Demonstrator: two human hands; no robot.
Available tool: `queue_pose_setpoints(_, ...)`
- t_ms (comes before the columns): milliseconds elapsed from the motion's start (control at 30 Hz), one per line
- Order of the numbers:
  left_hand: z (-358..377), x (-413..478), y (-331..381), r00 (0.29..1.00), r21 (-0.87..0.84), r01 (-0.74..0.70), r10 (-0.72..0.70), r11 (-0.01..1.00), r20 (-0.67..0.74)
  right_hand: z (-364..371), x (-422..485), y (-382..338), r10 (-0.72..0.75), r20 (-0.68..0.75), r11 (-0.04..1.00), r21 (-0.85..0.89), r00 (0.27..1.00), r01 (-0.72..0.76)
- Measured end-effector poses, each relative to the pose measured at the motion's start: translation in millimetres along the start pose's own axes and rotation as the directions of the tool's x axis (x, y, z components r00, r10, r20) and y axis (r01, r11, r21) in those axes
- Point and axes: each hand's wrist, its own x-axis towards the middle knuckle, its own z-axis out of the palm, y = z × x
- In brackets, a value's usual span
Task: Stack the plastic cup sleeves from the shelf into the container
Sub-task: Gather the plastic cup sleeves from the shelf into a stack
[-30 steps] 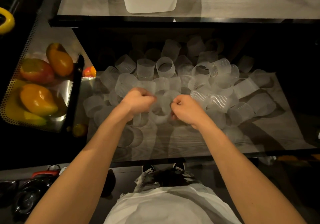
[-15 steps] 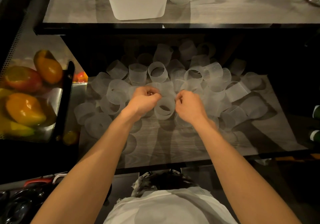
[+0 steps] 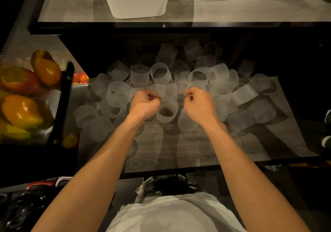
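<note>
Fingers curl in on both hands: your left hand [image 3: 144, 105] pinches the rim of the cup sleeve [image 3: 166, 112] between them; what your right hand [image 3: 199, 105] holds, I cannot tell. You look to be gathering from the shelf [image 3: 179, 153]. Next, nest the sleeves squarely and lift them to the container [image 3: 136, 5].

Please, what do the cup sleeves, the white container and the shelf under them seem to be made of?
The sleeves look like thin, translucent, ribbed plastic: the shelf shows through them. The container is probably matte white plastic, with smooth rounded corners. The shelf has a grey wood-grain surface, perhaps laminate.
</note>
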Motion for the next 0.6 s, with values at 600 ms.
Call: queue_pose_setpoints(600,63,-35,33,0.912,0.488,-0.368,0.206,0.792,0.355,-29,-34,55,0.181,0.126,0.983,-0.017,0.975,-0.18)
